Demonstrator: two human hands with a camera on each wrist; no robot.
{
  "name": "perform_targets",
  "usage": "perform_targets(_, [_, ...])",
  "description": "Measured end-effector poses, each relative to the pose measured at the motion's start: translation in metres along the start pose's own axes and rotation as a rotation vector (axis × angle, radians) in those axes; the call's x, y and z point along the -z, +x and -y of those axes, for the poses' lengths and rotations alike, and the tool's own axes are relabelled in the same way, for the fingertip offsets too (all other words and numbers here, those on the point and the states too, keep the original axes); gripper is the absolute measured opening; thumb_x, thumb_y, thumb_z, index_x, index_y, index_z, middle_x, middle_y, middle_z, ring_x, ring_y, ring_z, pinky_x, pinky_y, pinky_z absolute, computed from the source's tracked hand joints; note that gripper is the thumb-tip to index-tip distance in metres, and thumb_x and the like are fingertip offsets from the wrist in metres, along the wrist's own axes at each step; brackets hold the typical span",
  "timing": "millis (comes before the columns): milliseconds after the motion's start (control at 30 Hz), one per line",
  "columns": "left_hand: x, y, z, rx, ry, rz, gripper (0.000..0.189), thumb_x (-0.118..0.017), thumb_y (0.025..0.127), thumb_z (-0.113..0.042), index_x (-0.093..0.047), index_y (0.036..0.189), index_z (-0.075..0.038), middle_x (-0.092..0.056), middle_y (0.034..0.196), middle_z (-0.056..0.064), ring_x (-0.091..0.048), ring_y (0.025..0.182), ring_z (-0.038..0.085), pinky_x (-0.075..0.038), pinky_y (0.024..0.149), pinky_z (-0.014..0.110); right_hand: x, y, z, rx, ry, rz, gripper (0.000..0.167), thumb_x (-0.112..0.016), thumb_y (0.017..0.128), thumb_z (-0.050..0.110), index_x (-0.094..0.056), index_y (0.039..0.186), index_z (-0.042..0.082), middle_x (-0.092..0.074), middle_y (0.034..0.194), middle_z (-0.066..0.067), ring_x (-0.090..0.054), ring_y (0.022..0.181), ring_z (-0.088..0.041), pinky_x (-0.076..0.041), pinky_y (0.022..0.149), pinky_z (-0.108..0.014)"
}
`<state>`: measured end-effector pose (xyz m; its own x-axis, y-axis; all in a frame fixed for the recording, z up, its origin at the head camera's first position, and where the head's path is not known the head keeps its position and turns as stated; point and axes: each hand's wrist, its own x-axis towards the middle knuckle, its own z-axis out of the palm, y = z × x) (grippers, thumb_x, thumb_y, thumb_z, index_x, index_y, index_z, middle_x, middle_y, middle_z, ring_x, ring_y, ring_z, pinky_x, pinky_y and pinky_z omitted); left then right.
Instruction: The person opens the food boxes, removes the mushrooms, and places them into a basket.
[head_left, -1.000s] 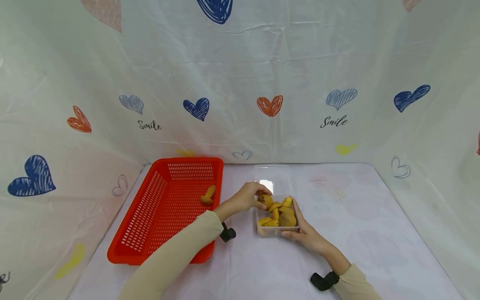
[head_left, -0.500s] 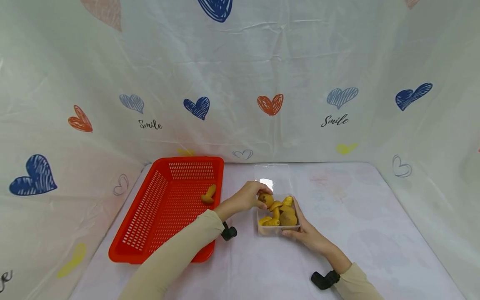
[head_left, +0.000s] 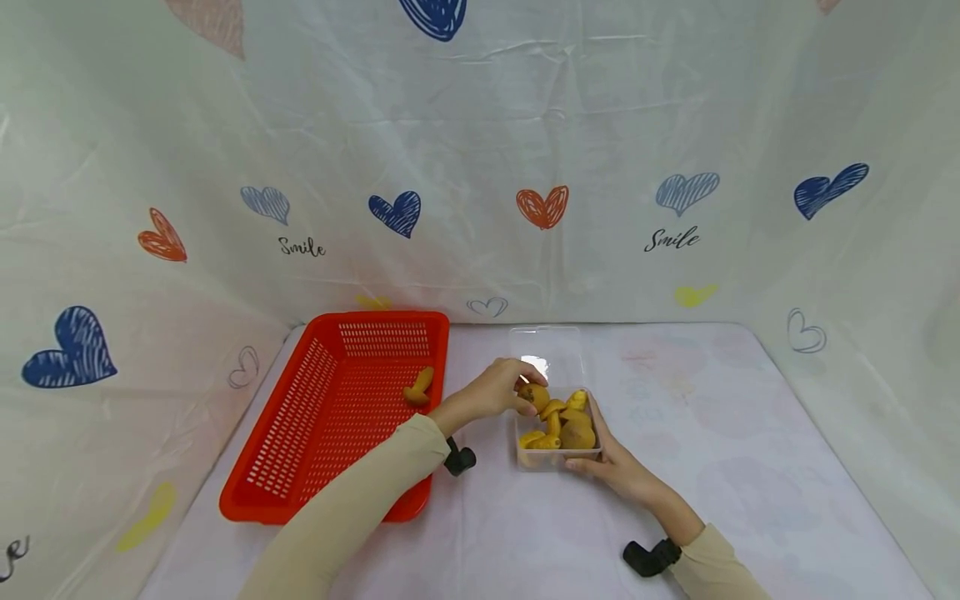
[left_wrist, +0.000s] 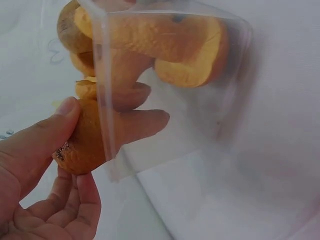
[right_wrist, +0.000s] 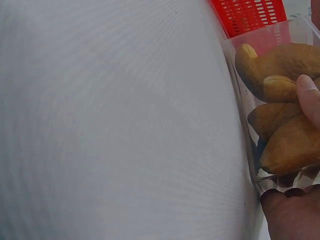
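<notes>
A clear plastic box (head_left: 558,456) holding several yellow-brown toy mushrooms (head_left: 574,435) stands on the table with its lid folded back. My left hand (head_left: 501,388) reaches into the box's far left corner and pinches one brown mushroom (head_left: 534,394) between thumb and fingers. In the left wrist view the thumb (left_wrist: 47,130) and a finger press on that mushroom (left_wrist: 84,142) at the box wall (left_wrist: 170,95). My right hand (head_left: 609,463) grips the box's near right side; in the right wrist view a fingertip (right_wrist: 308,97) lies on the box wall (right_wrist: 250,145).
A red slotted basket (head_left: 300,433) lies left of the box, with one mushroom (head_left: 417,387) inside near its right wall. A white cloth with heart prints covers the table (head_left: 750,467) and the walls around it.
My left hand's fingers have closed further round the brown mushroom at the box's far corner. The right hand and the box have stayed in place.
</notes>
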<state>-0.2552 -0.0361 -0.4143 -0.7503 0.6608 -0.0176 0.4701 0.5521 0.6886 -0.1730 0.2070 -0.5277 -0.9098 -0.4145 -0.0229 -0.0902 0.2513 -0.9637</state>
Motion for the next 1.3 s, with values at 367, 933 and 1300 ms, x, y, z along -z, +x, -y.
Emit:
perform_targets(367, [0.017,-0.006,-0.004,0.029,-0.108,-0.008,0.041,-0.083,0.081,-0.006,-0.070,0.120,-0.002,-0.068,0.114,0.006,-0.062,0.099,0.020,-0.054,0.089,0.028,0.000,0.001,-0.001,0.014,0.031,-0.001,0.110,-0.071,0.094,0.017,0.018,0.156,0.038,0.020,0.164,-0.010,0.011,0.148,-0.033,-0.002,0.116,-0.058])
perform_targets(933, [0.060,-0.030,0.007,-0.002,-0.214,-0.174,0.043,-0.083,0.081,-0.009,-0.069,0.122,-0.005,-0.067,0.117,0.009,-0.066,0.101,0.022,-0.056,0.087,0.027,-0.001,0.000,0.000,-0.003,0.004,-0.005,0.112,-0.073,0.093,0.019,0.018,0.156,0.039,0.020,0.164,-0.011,0.008,0.147,-0.033,-0.015,0.116,-0.031])
perform_targets(1300, [0.102,-0.067,0.031,0.084,-0.339,-0.315,0.046,-0.083,0.082,-0.011,-0.068,0.125,-0.004,-0.067,0.119,0.010,-0.065,0.108,0.025,-0.054,0.092,0.030,-0.001,0.000,0.000,0.000,-0.024,-0.010,0.110,-0.071,0.094,0.019,0.017,0.158,0.023,0.019,0.163,-0.017,0.007,0.147,-0.040,-0.016,0.117,-0.046])
